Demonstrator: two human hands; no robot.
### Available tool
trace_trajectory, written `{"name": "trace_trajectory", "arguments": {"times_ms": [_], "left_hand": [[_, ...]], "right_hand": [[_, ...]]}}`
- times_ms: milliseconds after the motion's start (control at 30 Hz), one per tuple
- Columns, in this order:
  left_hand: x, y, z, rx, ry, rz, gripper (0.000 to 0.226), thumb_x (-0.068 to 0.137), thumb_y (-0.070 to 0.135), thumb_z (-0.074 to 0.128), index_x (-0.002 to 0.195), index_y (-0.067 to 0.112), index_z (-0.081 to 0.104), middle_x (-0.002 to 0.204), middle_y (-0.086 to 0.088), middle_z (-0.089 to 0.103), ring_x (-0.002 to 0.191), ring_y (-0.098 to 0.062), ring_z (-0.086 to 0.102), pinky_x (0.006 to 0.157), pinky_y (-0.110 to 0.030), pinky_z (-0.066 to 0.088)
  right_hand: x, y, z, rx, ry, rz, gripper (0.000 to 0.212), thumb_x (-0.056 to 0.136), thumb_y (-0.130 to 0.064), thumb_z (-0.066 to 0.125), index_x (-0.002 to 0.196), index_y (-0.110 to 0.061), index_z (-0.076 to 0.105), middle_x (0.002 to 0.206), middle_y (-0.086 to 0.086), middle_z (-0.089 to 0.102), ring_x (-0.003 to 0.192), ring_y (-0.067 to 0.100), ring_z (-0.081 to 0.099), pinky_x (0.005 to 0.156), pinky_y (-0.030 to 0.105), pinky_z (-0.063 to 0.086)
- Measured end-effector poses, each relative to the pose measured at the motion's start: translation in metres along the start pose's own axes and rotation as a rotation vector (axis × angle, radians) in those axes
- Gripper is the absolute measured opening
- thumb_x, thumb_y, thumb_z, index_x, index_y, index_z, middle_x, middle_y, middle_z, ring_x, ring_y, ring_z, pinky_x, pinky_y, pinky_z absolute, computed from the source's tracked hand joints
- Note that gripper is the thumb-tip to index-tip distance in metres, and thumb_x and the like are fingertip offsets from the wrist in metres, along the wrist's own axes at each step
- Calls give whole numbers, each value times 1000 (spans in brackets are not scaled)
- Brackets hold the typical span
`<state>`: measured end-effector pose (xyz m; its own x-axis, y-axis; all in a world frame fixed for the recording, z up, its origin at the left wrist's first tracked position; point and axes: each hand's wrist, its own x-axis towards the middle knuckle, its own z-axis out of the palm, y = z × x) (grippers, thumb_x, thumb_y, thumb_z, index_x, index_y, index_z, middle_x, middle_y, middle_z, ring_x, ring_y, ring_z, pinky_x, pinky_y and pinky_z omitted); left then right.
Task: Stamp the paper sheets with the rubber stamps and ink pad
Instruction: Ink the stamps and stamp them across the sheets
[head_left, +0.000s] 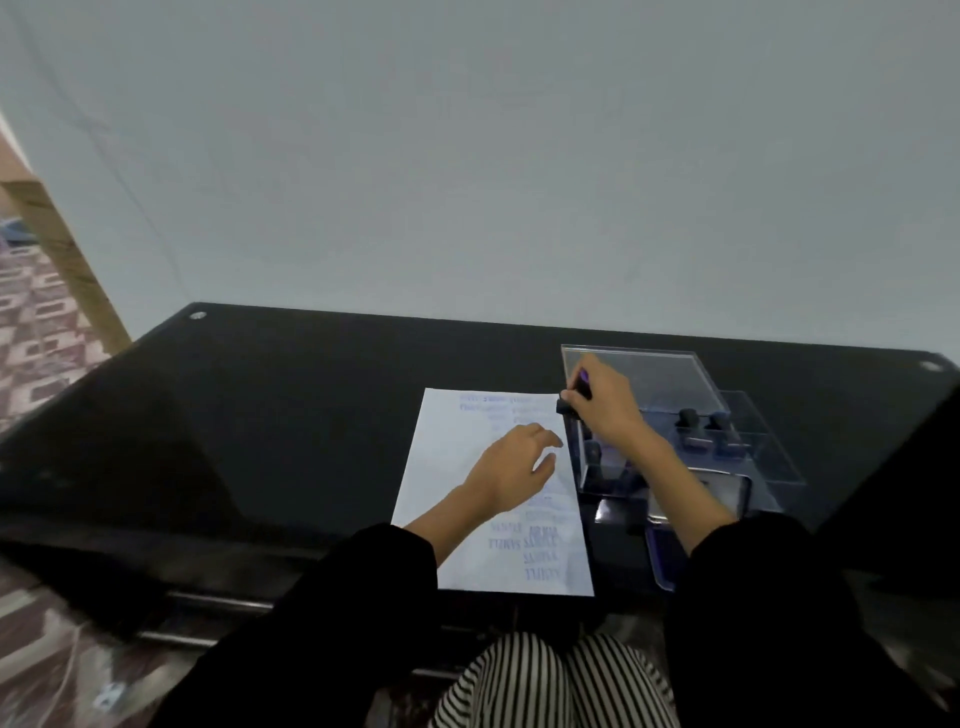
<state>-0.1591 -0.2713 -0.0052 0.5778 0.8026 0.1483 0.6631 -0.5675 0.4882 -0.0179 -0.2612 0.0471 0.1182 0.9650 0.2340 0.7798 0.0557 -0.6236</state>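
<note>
A white paper sheet lies on the black table, with several blue stamp prints along its top and right side. My left hand rests on the sheet with relaxed fingers. My right hand grips a black rubber stamp at the sheet's top right corner, right beside a clear plastic box. Two more black stamps stand inside that box. The ink pad, with a purple surface, lies open under my right forearm, partly hidden.
The clear plastic box stands right of the sheet, its lid open toward the far right. The black glass table stretches wide to the left. A grey wall rises just behind it. Patterned floor shows at the left.
</note>
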Motion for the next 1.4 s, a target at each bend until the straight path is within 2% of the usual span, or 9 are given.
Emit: {"name": "trace_trajectory", "arguments": {"times_ms": [333,400,533,667,967,1167,1233,1333,1400], "left_hand": [[-16,30,31,3,-7,75,30,97,16,42,122,7,56,125,-9,54,115,-21,49,96,-29,40],[-16,29,32,3,29,84,30,96,15,42,121,7,55,125,-9,53,114,-21,49,96,-29,41],[-13,26,32,3,105,145,25,95,12,43,116,6,55,125,-7,51,113,-19,48,91,-26,42],[-9,26,38,12,169,195,26,93,10,45,118,7,54,128,-6,50,114,-18,48,93,-26,42],[11,31,36,-14,165,156,25,96,17,42,115,6,54,122,-6,53,112,-17,47,91,-24,39],[24,31,34,21,122,104,35,97,23,41,126,5,49,135,-7,46,125,-18,42,102,-26,34],[26,31,34,32,114,91,37,98,24,40,129,5,47,138,-8,44,127,-19,40,104,-25,32],[28,31,36,62,75,69,44,99,26,38,136,4,40,146,-9,36,135,-20,32,110,-27,26],[29,30,38,78,39,49,48,99,27,35,141,4,34,151,-9,29,141,-20,24,115,-29,21]], "right_hand": [[-25,43,-20,-118,-77,152,12,84,-7,64,84,-9,52,104,17,61,103,29,53,86,40,45],[-23,50,-19,-135,-90,178,13,84,-8,65,93,-4,57,108,17,61,104,31,55,89,41,46],[-17,55,-20,-87,-77,238,33,82,-11,68,109,-2,50,112,18,58,103,31,55,89,42,48],[-11,55,-21,-66,-49,263,42,79,-16,73,110,-2,47,110,18,58,97,29,54,83,37,46],[-12,65,-10,-85,-117,296,40,85,-20,67,119,-3,52,125,17,56,116,29,52,91,33,42],[-10,73,-14,-95,-121,410,59,84,-23,69,123,5,35,126,25,51,116,38,50,90,40,42],[-9,73,-14,-91,-148,411,52,84,-23,69,118,4,39,116,24,55,114,38,52,86,39,43],[-10,74,-12,-184,-169,387,25,88,-25,63,81,-2,56,84,17,60,99,31,59,75,33,43],[-10,73,-10,-247,-169,380,22,87,-16,60,71,-2,58,95,19,67,99,31,61,80,34,47]]}}
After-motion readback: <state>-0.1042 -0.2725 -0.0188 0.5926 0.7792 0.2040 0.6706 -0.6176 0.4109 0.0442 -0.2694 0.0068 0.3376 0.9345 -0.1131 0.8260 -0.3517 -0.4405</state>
